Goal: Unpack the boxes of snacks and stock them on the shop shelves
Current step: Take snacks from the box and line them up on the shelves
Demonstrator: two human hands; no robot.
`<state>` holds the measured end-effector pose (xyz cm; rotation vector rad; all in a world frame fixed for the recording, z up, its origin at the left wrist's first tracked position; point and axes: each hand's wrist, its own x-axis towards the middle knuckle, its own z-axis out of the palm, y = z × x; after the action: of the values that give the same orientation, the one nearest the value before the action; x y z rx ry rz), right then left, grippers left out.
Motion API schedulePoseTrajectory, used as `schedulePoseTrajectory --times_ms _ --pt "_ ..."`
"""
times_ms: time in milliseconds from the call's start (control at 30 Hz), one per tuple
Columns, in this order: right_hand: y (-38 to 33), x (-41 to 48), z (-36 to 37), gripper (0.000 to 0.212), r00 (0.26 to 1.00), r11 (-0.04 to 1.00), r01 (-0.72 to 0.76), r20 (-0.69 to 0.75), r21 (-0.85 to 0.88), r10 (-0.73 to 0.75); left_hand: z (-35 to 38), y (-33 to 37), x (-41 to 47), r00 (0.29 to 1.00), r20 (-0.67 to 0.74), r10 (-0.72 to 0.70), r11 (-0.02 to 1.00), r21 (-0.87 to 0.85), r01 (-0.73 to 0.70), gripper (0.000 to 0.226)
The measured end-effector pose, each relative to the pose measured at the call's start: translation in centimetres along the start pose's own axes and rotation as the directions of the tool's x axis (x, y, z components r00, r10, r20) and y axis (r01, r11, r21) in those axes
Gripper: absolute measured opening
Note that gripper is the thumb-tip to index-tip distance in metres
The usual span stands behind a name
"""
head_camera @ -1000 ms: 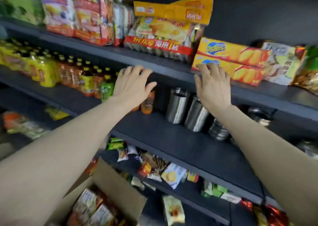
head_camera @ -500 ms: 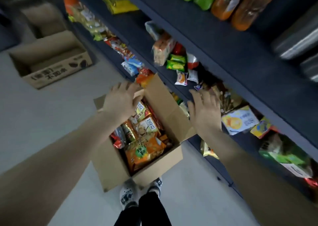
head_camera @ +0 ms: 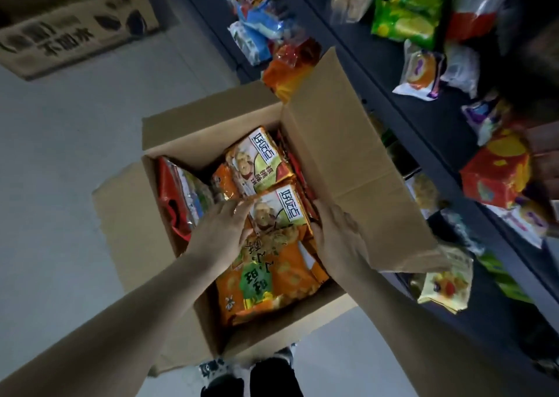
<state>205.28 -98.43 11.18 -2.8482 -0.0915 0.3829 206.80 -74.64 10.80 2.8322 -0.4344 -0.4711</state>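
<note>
Reaching with both hands into the open cardboard box (head_camera: 338, 154) at the centre of the frame, standing on the pale floor (head_camera: 60, 169) just beside the dark shelves (head_camera: 423, 115) along the right side. Touching the left edge of the top snack packet (head_camera: 282, 212) with the left hand (head_camera: 220, 230), fingers nearly straight and close together. Tucking the right hand (head_camera: 335, 233) down along the packet's right edge, fingers bent, tips hidden, so impossible to tell whether gripping. Bracketing that packet in the middle of the box, atop an orange bag (head_camera: 272, 284) toward the lower edge. Showing a second box (head_camera: 75, 33) in the upper left.
</note>
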Motion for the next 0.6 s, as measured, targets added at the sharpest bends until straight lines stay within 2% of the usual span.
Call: schedulePoseTrajectory --times_ms 200,333,400,500,600 --pt "2.1 5.4 7.8 0.049 0.991 0.996 -0.068 0.12 0.056 0.061 5.2 -2.8 10.2 0.996 0.006 0.09 0.996 0.007 -0.09 0.061" --pt "3.2 7.4 11.1 0.053 0.983 0.99 -0.117 0.152 0.078 0.104 7.4 -3.6 16.0 0.991 0.025 0.132 0.984 0.122 -0.134 0.085" --pt "3.5 7.8 12.2 0.055 0.984 0.993 -0.104 0.153 0.058 0.094 7.9 -3.3 18.2 0.987 0.076 0.14 0.971 0.186 -0.152 0.089" --pt "3.6 8.3 13.2 0.061 0.985 0.996 -0.086 0.153 0.038 0.079 8.1 -3.1 20.7 0.97 0.14 0.197 0.914 0.331 -0.233 0.082" --pt "3.1 9.0 13.7 0.071 0.967 0.978 -0.162 0.218 0.135 0.13 8.9 -3.6 21.7 0.97 0.121 0.209 0.877 0.416 -0.241 0.069"
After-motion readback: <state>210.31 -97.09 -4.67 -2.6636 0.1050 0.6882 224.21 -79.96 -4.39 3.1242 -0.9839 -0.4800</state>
